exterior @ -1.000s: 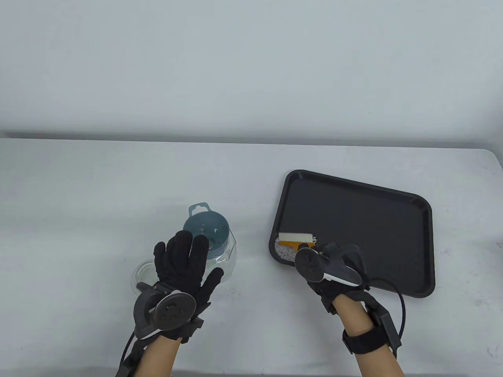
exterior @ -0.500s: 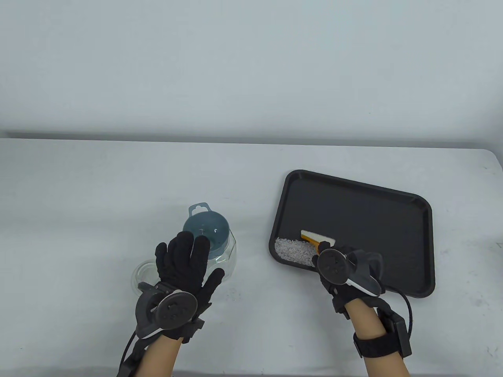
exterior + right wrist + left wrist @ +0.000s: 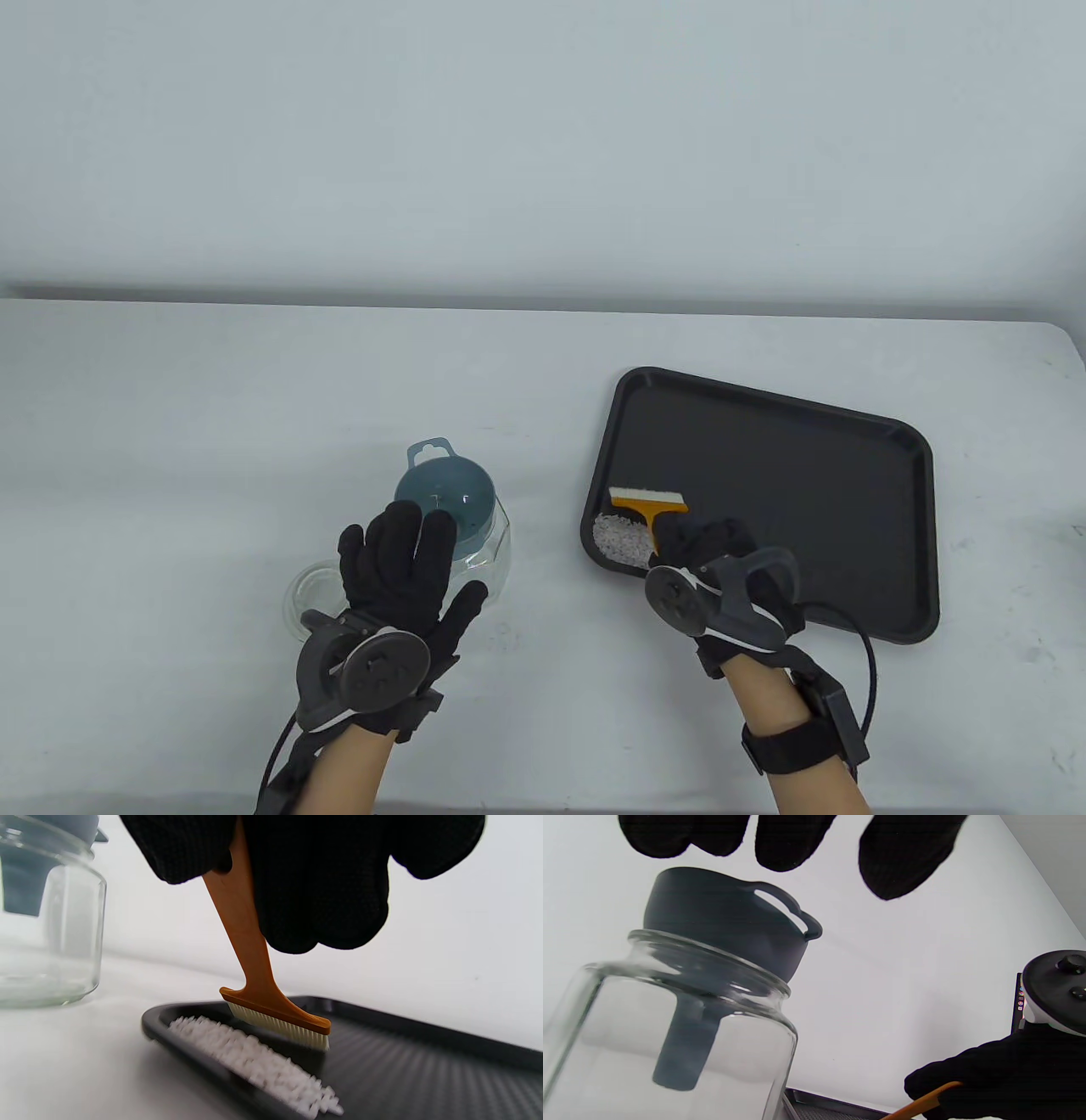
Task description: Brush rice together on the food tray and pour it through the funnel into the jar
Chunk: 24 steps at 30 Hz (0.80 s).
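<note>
Table view: rice [image 3: 622,541] piled in tray's [image 3: 789,475] near-left corner. Brush [image 3: 648,506] bristles just behind the pile, handle clamped in right hand [image 3: 708,556]. Funnel [image 3: 445,501] sits in jar [image 3: 484,552], left of tray. Left hand [image 3: 403,564] above jar, fingers straight, holding nothing.

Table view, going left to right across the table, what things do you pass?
Clear lid → left hand → funnel on the jar → rice → brush → right hand → tray's right rim.
</note>
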Available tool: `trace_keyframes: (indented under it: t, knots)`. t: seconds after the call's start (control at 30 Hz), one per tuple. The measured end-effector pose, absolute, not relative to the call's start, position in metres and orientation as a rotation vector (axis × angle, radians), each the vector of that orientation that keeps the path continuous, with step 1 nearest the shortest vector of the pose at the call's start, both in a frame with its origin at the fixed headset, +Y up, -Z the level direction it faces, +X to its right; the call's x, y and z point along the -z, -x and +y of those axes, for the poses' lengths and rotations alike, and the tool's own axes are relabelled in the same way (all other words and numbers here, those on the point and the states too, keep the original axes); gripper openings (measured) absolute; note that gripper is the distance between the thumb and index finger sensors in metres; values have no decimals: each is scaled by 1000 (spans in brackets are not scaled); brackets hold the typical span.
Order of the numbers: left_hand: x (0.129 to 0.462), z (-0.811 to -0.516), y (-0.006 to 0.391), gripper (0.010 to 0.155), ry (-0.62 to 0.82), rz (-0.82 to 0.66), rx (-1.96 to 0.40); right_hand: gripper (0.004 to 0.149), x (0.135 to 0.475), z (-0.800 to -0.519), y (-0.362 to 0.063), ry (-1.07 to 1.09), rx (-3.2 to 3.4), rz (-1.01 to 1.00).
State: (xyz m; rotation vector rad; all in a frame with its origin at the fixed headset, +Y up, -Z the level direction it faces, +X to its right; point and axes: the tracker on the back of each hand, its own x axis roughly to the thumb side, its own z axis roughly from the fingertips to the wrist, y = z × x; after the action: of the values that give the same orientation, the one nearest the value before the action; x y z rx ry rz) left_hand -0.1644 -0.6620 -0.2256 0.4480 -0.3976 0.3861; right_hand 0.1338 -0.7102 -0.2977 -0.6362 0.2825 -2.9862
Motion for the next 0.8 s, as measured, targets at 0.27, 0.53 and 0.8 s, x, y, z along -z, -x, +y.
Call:
trace_keyframes:
  t: [0.27,0.53,0.8]
  knots:
    - [226,-662,164,78,-446,-397,-387,50,291,-696,-139,723,3101,131]
    - [226,-662,164,78,-450,-397,-390,49,289,-681,-169,397,3021,479]
    - [225,-663,163,78,-448,-399,-387,50,289,-685,-164,410,3149,468]
